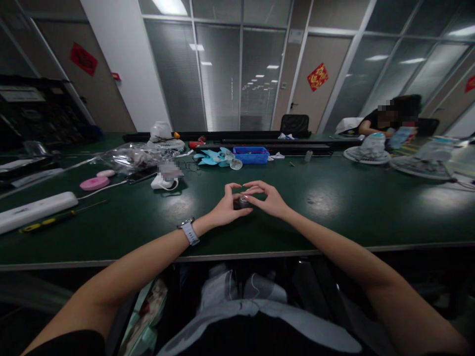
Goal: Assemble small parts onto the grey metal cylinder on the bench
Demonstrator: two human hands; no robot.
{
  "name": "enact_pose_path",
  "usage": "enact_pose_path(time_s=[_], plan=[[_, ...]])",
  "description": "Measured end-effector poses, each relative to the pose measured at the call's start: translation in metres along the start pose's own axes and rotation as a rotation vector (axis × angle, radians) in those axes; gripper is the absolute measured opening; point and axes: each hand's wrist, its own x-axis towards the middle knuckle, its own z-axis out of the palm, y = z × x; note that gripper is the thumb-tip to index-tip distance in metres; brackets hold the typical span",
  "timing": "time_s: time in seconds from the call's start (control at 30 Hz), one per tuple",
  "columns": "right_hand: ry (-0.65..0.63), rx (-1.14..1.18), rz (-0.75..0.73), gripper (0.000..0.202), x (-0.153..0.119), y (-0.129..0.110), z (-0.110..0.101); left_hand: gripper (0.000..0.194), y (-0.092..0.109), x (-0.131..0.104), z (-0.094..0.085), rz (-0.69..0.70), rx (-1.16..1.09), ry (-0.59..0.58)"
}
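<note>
Left hand (225, 210): grip narrow, holding a small metal part (243, 200) inward from mid-near edge of the green tabletop (359, 212). Right hand (272, 200): fingers arched, tips at the part; grip closure cannot be determined. Part: round face upward, long axis hidden. Both hands reach across the near edge. Blue basket (252, 157): toward the far edge. Glazed partitions (222, 74) rise beyond.

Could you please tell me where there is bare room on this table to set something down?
The widest bare patch of green table lies right of the right hand, in front of the white fan parts. A smaller one lies between screwdriver and watch. Left of the blue basket it's crowded: blue blades, plastic wrap.
</note>
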Motion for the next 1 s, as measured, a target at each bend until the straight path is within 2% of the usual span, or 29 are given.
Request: enact_pose_path(time_s=[0.27,0.33,0.43,0.5,0.57,0.7,0.77,0.83,1.0], plan=[[0.034,0.048,0.049,0.033,0.003,0.001,0.006,0.063,0.0,0.001,-0.001,0.002,0.067,0.009],[0.085,0.043,0.048,0.033,0.004,0.0,0.007,0.064,0.0,0.0,-0.001,0.0,0.085,0.015],[0.228,0.044,0.058,0.033,0.005,0.002,0.005,0.066,0.0,0.0,0.0,-0.014,0.133,0.047],[0.259,0.05,0.085,0.034,0.007,0.006,-0.002,0.066,0.0,-0.001,0.0,-0.017,0.157,0.064],[0.161,0.051,0.132,0.036,0.007,0.013,-0.011,0.065,0.0,0.0,-0.001,-0.028,0.159,0.076],[-0.222,0.033,0.22,0.034,0.006,0.03,-0.025,0.063,-0.002,0.0,-0.003,-0.071,0.14,0.118],[-0.333,0.049,0.237,0.034,0.005,0.036,-0.027,0.062,-0.003,0.001,-0.004,-0.084,0.12,0.119],[-0.377,0.068,0.246,0.036,0.005,0.038,-0.027,0.061,-0.003,0.001,-0.005,-0.093,0.095,0.117],[-0.373,0.061,0.246,0.041,0.005,0.039,-0.025,0.061,-0.003,0.002,-0.005,-0.11,0.048,0.11]])
